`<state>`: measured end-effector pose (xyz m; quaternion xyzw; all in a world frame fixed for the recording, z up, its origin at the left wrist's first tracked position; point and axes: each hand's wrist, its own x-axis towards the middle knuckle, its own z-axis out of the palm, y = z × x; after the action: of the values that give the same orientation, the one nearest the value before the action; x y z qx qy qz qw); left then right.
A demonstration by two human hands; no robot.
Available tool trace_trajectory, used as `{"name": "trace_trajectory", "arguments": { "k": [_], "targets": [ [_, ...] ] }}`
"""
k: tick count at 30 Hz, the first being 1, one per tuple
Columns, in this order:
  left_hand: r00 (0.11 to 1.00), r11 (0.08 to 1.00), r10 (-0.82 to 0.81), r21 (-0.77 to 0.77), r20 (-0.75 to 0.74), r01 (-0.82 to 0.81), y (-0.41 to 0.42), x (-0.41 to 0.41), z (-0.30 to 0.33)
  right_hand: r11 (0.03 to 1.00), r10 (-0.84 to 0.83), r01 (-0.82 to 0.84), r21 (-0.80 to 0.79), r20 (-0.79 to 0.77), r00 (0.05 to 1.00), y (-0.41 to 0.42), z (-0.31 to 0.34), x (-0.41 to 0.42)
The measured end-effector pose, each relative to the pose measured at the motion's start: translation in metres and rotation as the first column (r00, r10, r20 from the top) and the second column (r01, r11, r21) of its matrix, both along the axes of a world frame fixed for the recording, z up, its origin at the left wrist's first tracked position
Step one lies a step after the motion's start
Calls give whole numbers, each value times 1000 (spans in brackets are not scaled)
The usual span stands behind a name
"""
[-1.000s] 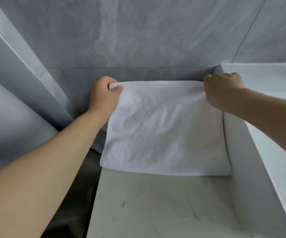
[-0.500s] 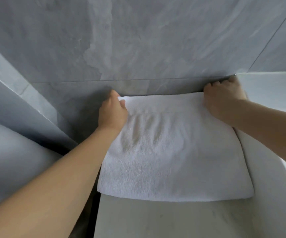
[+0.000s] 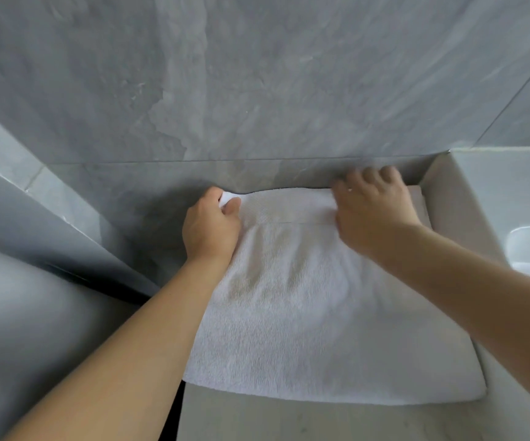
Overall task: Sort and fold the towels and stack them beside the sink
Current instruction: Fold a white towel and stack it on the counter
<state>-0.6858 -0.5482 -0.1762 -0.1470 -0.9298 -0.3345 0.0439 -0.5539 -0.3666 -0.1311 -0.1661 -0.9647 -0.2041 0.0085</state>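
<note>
Far left: a pale slanted panel (image 3: 18,313) with a dark gap along its upper edge, running down toward the counter. Behind everything, a grey veined wall (image 3: 257,90) with one horizontal grout line just above the hands.

Left hand (image 3: 211,226) at the towel's far-left corner. Thumb and fingers curl round that corner and pinch it; a small fold of cloth shows between thumb and forefinger. Forearm crosses the towel's left edge.

Towel (image 3: 289,313), white terry, folded to a rough rectangle (a seam or fold line runs across it near the far edge). It lies flat on the pale counter (image 3: 289,421), far edge against the wall, right side close to the sink's wall, near-left corner overhanging the counter's edge a little.

Right hand (image 3: 373,214) on the far edge, right of middle. Back of hand up, fingers spread toward the wall and resting on the cloth; the frame is blurred here, so whether the fingertips hook over the edge cannot be told.

Far right: raised white sink (image 3: 492,192), its basin partly in view, just beside the towel.
</note>
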Motion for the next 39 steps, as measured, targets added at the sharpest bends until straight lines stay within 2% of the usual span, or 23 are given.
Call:
{"name": "trace_trajectory", "arguments": {
  "k": [2, 3, 6, 8, 10, 13, 15, 17, 19, 22, 25, 29, 34, 39],
  "targets": [
    [1000, 1000, -8, 7, 13, 8, 0, 0, 2, 951, 212, -239, -198, -149, 966, -7, -22, 6],
    [1000, 1000, -16, 9, 24, 16, -1, 0, 2, 903, 264, -299, -309, -152, 953, -10, -33, 10],
    [995, 997, -57, 56, 83, 52, -4, -1, 3, 804, 242, -315, -504, -207, 948, -7, -54, 21],
    [990, 994, -57, 95, 126, 45, -10, 3, 5, 793, 237, -332, -511, -243, 941, -4, -59, 22],
    [994, 997, -32, 72, 106, 25, -18, 13, 8, 787, 239, -335, -518, -245, 940, -4, -61, 21],
    [998, 998, 19, -57, 62, -16, -25, 22, 12, 782, 229, -329, -530, -246, 942, -5, -59, 20],
    [992, 980, 33, -199, 123, -8, -28, 20, 14, 785, 222, -319, -532, -239, 945, -4, -58, 20],
    [981, 966, 29, -258, 194, 22, -30, 16, 15, 787, 220, -311, -533, -229, 948, -5, -56, 20],
    [976, 976, 28, -216, 217, 20, -32, 16, 14, 784, 223, -315, -534, -231, 947, -6, -56, 19],
    [986, 988, 44, -156, 161, -18, -34, 22, 13, 781, 217, -320, -536, -248, 944, -5, -56, 19],
    [994, 973, 51, -227, 95, -28, -34, 26, 19, 782, 216, -322, -534, -253, 943, -6, -55, 19],
    [970, 958, 58, -288, 236, 13, -31, 31, 32, 781, 216, -318, -538, -246, 945, -4, -56, 19],
    [949, 939, 32, -336, 313, 79, -31, 28, 36, 776, 218, -329, -538, -261, 940, -4, -57, 20],
    [949, 960, 125, -276, 289, -43, -36, 28, 32, 766, 223, -343, -544, -276, 935, -3, -59, 20]
  ]
}}
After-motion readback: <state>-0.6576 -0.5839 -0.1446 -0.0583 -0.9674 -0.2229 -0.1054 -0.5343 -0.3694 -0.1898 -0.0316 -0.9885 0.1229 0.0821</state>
